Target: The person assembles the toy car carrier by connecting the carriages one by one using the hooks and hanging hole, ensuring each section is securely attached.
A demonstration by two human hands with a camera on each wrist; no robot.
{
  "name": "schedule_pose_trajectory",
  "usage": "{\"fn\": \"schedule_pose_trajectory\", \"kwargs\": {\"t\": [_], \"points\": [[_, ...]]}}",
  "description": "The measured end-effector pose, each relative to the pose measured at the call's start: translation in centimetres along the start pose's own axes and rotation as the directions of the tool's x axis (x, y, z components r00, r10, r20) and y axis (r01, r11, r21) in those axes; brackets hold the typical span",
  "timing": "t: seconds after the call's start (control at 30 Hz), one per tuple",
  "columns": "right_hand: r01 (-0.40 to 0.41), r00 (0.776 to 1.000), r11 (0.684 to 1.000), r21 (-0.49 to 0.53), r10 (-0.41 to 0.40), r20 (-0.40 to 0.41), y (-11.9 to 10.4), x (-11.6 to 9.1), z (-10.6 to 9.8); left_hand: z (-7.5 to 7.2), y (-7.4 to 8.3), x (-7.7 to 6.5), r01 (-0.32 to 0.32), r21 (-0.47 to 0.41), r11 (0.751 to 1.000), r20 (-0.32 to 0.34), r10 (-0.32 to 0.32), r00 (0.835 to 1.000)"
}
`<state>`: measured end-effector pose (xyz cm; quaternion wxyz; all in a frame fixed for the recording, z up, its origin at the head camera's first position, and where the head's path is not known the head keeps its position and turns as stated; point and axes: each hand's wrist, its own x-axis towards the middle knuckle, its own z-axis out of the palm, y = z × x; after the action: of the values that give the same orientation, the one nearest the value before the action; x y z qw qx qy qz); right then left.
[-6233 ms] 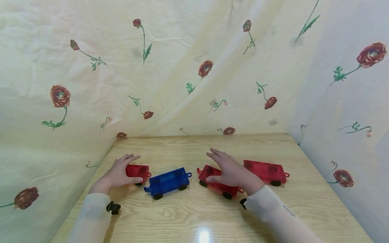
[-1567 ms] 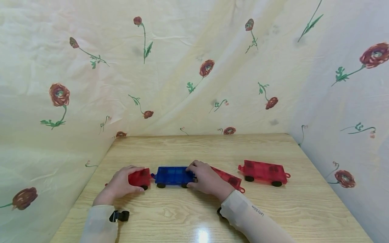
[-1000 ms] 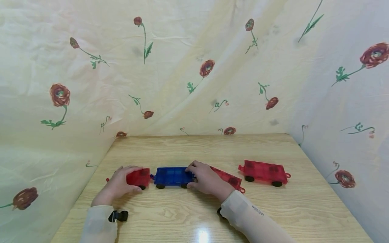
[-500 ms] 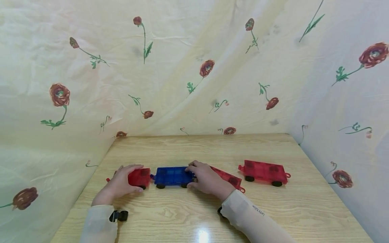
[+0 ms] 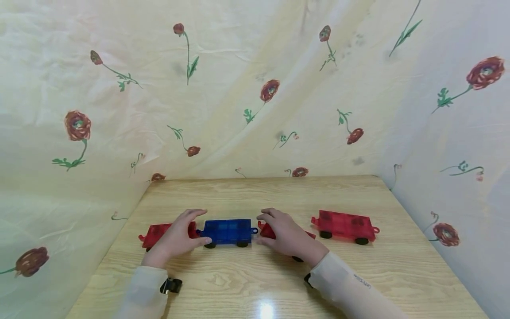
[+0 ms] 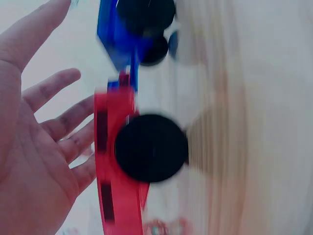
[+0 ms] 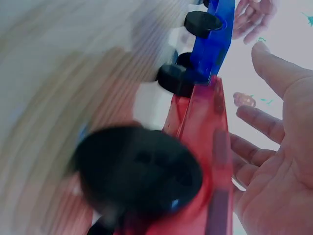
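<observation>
Neither hand grips anything: the left hand (image 5: 179, 232), fingers and thumb spread apart, is poised around the left end of the blue wagon (image 5: 228, 231) and partly covers the near red wagon (image 5: 154, 235) from the head view; the right hand (image 5: 288, 232), its fingers loose, is just right of the blue wagon, over the middle red wagon (image 5: 268, 231). Whether any finger touches a wagon is hard to tell.

Largest is the flowered cloth (image 5: 223, 97), rising behind the blue wagon and to both sides of it. The wooden table (image 5: 235, 283) bears the blue wagon and spreads all round it. Pale sleeves (image 5: 141, 290) lie in front of the blue wagon, to its left and right.

The near red wagon is directly left of the blue wagon, the middle red wagon just to its right, mostly hidden, and the far red wagon (image 5: 345, 225) well to its right.

Black wheels (image 5: 242, 243) sit under the blue wagon. Smallest, its right ring (image 5: 254, 231) lies beside the middle red wagon's hook (image 5: 260, 225); whether they are joined is unclear.
</observation>
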<state>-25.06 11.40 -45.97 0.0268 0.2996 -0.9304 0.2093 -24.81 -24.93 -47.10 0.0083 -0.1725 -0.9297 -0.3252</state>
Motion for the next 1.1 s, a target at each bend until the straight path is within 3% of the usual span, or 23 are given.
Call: {"fn": "schedule_pose_trajectory", "kwargs": {"t": [0.37, 0.5, 0.73, 1.1], "points": [[-0.109, 0.993, 0.991, -0.078, 0.106, -0.050, 2.2, -3.0, -1.3, 3.1, 3.8, 2.1, -0.048, 0.086, 0.995, 0.061, 0.043, 0.997], [-0.136, 0.990, 0.986, -0.094, 0.130, -0.062, 2.8, -3.9, -1.5, 4.0, 4.7, 2.6, -0.076, 0.094, 0.993, 0.117, 0.064, 0.991], [-0.205, 0.976, 0.977, -0.054, 0.200, -0.083, 3.6, -5.7, -2.0, 5.0, 5.1, 2.9, -0.137, 0.189, 0.972, 0.220, 0.094, 0.971], [-0.247, 0.969, 0.968, -0.036, 0.245, -0.039, 3.8, -6.7, -1.7, 5.0, 5.2, 2.1, -0.120, 0.225, 0.967, 0.180, 0.080, 0.980]]}}
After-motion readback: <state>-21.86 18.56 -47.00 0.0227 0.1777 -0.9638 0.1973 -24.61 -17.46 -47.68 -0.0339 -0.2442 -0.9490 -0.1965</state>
